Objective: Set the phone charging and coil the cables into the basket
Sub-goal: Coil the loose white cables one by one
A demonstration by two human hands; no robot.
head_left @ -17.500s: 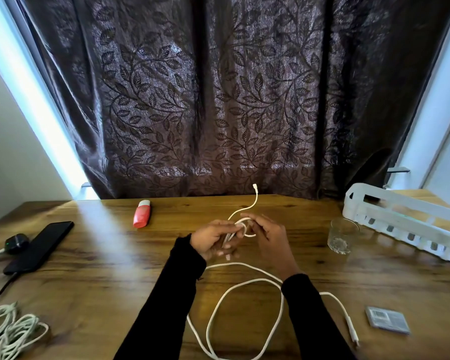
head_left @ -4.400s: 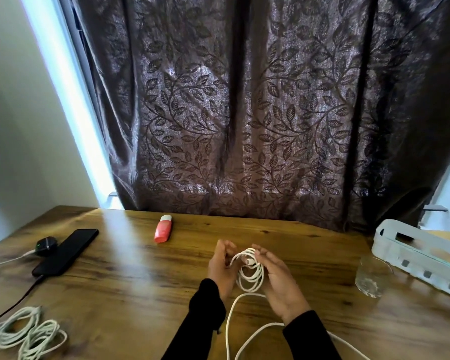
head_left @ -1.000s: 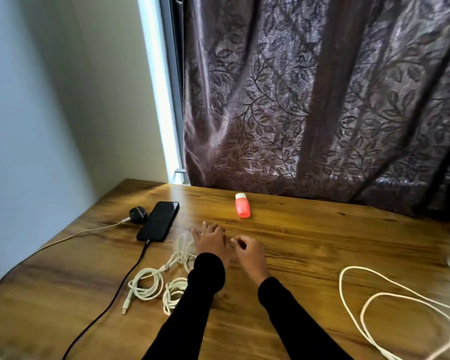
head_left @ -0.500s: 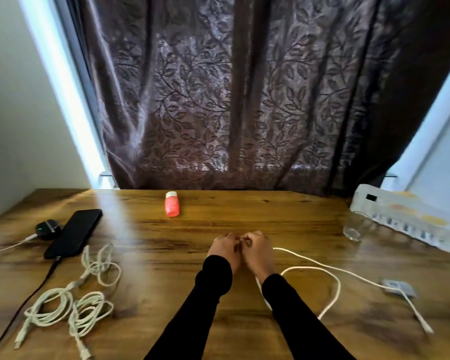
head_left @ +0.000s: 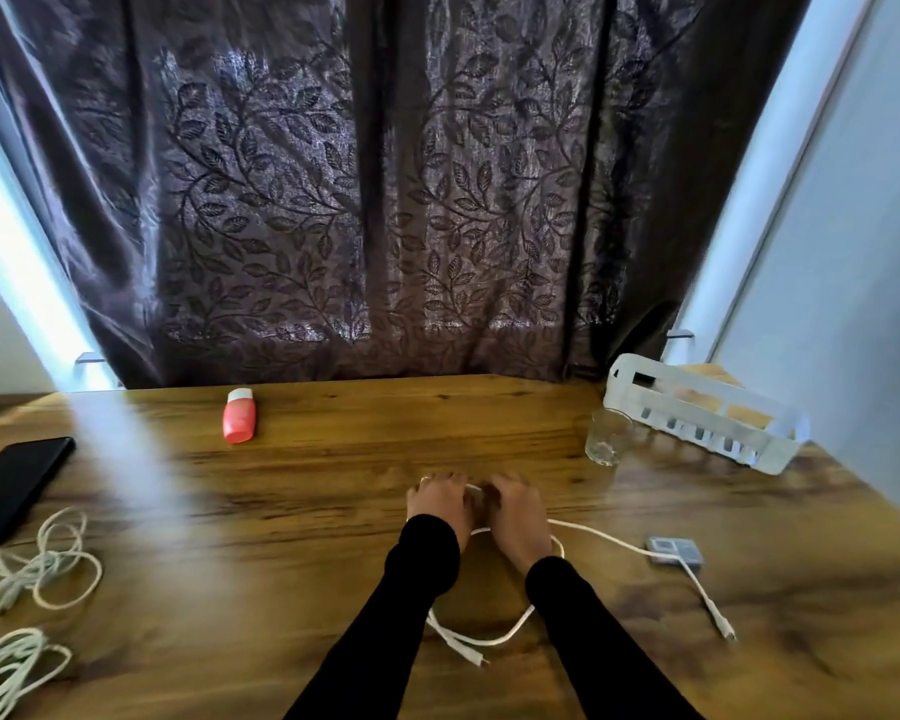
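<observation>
Dark leaf-patterned curtain [head_left: 385, 200] hangs behind a wooden table [head_left: 307, 485], and this single head view takes in the whole work area. Both hands sit together mid-table, palms down: the left hand [head_left: 440, 501] and right hand [head_left: 515, 509] look pinched on the white cable [head_left: 510, 628], probably to start a coil close to the body. Blur hides the fingertips, so the exact hold is unclear. That cable is thin, limp and white, 1 end lying near the sleeves, the other running right past a small grey box [head_left: 676, 550]. The basket [head_left: 697, 413] waits far right, beside a glass [head_left: 606, 436]. The phone [head_left: 17, 480] lies at the left edge; 2 more cable bundles [head_left: 32, 574] rest near it.
</observation>
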